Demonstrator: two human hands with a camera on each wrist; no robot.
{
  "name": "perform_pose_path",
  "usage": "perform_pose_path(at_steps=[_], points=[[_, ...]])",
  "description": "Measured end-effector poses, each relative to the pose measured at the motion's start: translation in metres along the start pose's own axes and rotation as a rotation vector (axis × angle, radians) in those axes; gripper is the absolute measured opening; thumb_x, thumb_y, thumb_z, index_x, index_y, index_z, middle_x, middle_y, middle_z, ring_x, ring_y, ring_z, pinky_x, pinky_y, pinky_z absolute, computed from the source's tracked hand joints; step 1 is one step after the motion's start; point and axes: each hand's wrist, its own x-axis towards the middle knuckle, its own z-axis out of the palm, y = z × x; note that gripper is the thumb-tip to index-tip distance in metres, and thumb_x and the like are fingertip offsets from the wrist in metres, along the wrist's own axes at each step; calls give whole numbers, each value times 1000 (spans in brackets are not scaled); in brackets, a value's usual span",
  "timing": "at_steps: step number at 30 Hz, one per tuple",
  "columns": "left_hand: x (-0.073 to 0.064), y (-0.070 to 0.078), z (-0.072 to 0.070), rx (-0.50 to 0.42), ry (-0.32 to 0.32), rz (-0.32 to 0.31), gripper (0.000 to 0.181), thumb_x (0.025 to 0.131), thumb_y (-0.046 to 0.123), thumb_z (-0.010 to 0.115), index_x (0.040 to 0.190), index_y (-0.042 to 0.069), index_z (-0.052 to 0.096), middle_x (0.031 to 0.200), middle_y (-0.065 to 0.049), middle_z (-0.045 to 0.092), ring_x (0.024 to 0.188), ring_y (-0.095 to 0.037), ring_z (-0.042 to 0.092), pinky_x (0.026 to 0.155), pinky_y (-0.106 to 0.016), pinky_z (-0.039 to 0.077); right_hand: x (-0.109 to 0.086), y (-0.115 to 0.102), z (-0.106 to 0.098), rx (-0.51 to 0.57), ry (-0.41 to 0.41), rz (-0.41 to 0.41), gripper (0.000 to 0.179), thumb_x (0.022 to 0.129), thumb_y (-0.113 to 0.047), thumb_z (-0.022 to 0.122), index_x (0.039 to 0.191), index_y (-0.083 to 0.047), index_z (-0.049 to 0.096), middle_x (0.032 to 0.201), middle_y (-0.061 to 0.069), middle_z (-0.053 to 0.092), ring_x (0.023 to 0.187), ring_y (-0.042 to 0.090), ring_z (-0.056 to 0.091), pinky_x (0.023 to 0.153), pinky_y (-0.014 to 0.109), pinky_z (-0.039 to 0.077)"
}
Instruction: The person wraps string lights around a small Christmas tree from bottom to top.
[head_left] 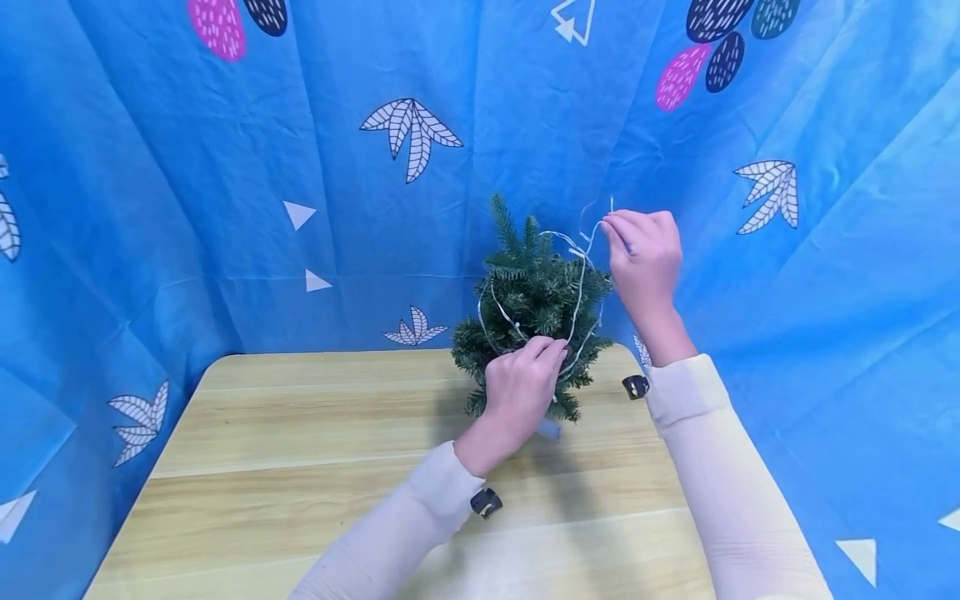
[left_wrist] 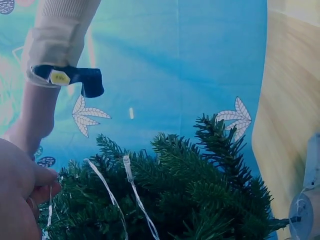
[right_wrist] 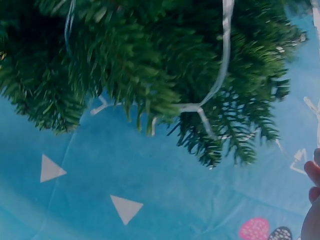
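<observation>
A small green artificial Christmas tree stands toward the back of the table, with a clear-wired string of lights looped loosely about it. In front of the branches, my left hand pinches a stretch of that wire. My right hand is raised at the tree's upper right and pinches another part of the string between thumb and fingers. From the left wrist, small bulbs on the wire show against the branches. The right wrist view catches only the edge of my right hand; the wire crosses the needles there.
The tree's pale round base rests on the wooden table, and a pale box-like piece is beside it. A blue patterned cloth hangs behind and at both sides. Black bands sit at both wrists.
</observation>
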Motion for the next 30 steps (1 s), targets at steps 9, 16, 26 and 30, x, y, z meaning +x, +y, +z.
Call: perform_pose_path(at_steps=[9, 16, 26, 30], points=[[3, 3, 1, 37, 27, 11, 12, 94, 20, 73, 103, 18, 80, 96, 8, 74, 57, -4, 65, 42, -18, 43, 6, 18, 22, -108, -238, 6, 18, 95, -19, 71, 98, -4, 80, 100, 11, 78, 89, 37, 57, 77, 51, 39], [-1, 5, 4, 66, 20, 13, 14, 91, 23, 77, 104, 19, 80, 97, 9, 74, 58, -3, 65, 43, -18, 44, 14, 22, 31, -136, -612, 238, 24, 98, -30, 67, 108, -13, 80, 99, 8, 78, 87, 29, 50, 88, 49, 29], [-4, 5, 5, 93, 16, 7, 14, 91, 25, 76, 104, 20, 79, 100, 10, 75, 51, -3, 61, 39, -19, 40, 24, 24, 34, -91, -876, 393, 30, 101, -33, 62, 120, -14, 75, 122, 11, 72, 122, 35, 59, 117, 60, 13], [-5, 4, 2, 99, 10, 7, 15, 91, 25, 77, 105, 20, 79, 104, 10, 75, 50, -3, 60, 37, -19, 36, 26, 24, 34, -58, -900, 424, 30, 102, -30, 61, 122, -12, 74, 128, 12, 70, 135, 38, 51, 118, 70, -9]])
